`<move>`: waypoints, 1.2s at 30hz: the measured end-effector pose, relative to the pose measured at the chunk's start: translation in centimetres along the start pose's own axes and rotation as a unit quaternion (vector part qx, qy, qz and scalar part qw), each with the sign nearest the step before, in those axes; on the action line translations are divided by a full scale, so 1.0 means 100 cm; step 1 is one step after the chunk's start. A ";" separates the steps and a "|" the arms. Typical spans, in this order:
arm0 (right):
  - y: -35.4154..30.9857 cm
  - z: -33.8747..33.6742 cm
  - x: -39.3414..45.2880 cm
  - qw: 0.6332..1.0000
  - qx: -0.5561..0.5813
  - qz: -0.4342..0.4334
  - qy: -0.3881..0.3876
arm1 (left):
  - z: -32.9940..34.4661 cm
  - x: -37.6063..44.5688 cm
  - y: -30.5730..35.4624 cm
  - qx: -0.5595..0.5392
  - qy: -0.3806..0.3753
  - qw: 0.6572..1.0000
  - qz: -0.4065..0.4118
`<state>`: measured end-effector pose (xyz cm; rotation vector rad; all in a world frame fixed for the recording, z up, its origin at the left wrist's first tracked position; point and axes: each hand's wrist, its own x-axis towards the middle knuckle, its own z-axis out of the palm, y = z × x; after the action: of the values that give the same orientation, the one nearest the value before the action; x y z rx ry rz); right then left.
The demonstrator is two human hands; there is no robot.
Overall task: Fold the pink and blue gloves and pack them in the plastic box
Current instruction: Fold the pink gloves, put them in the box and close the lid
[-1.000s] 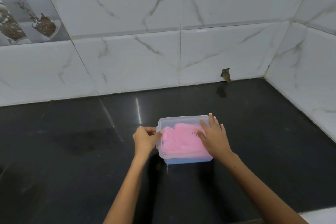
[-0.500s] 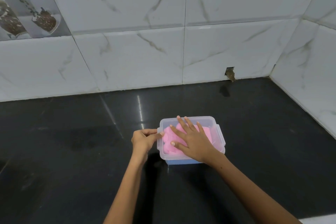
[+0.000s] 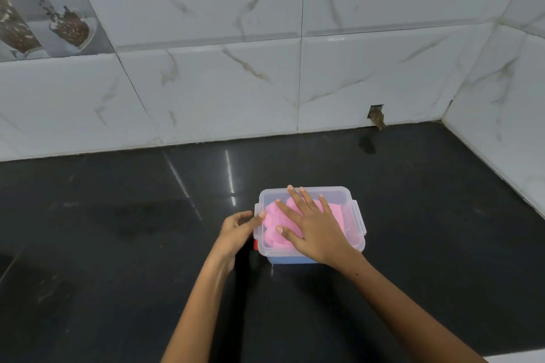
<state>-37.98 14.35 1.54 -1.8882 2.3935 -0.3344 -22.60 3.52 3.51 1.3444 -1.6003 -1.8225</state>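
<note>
Two hands at the plastic box (image 3: 355, 216) on the black counter (image 3: 118, 244) | right hand (image 3: 314, 227) flat, fingers spread, on its lid | left hand (image 3: 236, 230) pinches the left edge | pink gloves (image 3: 334, 212) inside, blue gloves (image 3: 283, 259) under them

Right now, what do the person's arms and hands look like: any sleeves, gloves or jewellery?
Both forearms are bare as far as the frame shows, with no sleeves in view. The left hand and right hand wear no gloves, and no rings, watch or bracelets are visible. Fingernails are short and unpainted.
</note>
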 end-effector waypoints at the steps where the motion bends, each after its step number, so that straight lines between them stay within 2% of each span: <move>1: 0.000 0.000 0.000 1.000 -0.003 0.000 -0.002 | -0.001 0.000 0.002 -0.010 0.001 1.000 0.001; 5: 0.000 0.002 0.001 1.000 -0.009 0.003 -0.005 | 0.004 -0.003 0.004 0.026 0.002 0.998 0.064; 11: -0.001 0.002 0.000 1.000 -0.019 0.001 -0.002 | 0.034 -0.015 0.000 0.144 0.143 0.966 0.160; 16: -0.002 0.001 0.000 1.000 -0.017 -0.004 -0.001 | 0.048 -0.022 0.002 0.231 0.182 0.933 0.207; 20: -0.003 0.000 -0.001 1.000 -0.011 0.002 -0.002 | 0.056 -0.020 0.000 0.283 0.179 0.926 0.177; 21: -0.004 -0.002 -0.001 1.000 -0.006 0.002 0.000 | 0.056 -0.019 -0.001 0.322 0.172 0.917 0.158; 23: -0.004 -0.008 -0.003 0.999 0.045 0.014 0.023 | 0.057 -0.019 0.000 0.433 0.175 0.873 0.139; 25: -0.004 -0.017 -0.006 0.980 0.162 0.065 0.096 | 0.060 -0.015 0.004 0.504 0.195 0.819 0.192; 27: 0.002 -0.027 -0.018 0.944 0.229 0.140 0.191 | 0.071 -0.011 0.009 0.539 0.153 0.782 0.274; 29: 0.015 -0.033 -0.033 0.924 0.216 0.185 0.255 | 0.092 -0.008 0.011 0.553 0.062 0.765 0.324; 32: 0.042 -0.036 -0.054 0.912 0.220 0.230 0.261 | 0.119 -0.007 0.009 0.552 -0.024 0.769 0.322; 36: 0.061 -0.035 -0.067 0.885 0.289 0.290 0.222 | 0.127 0.001 -0.003 0.560 -0.022 0.768 0.310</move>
<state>-42.82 22.60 3.16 -0.8536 2.5433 -1.3470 -33.01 10.66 2.00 0.8421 -2.8710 -0.4013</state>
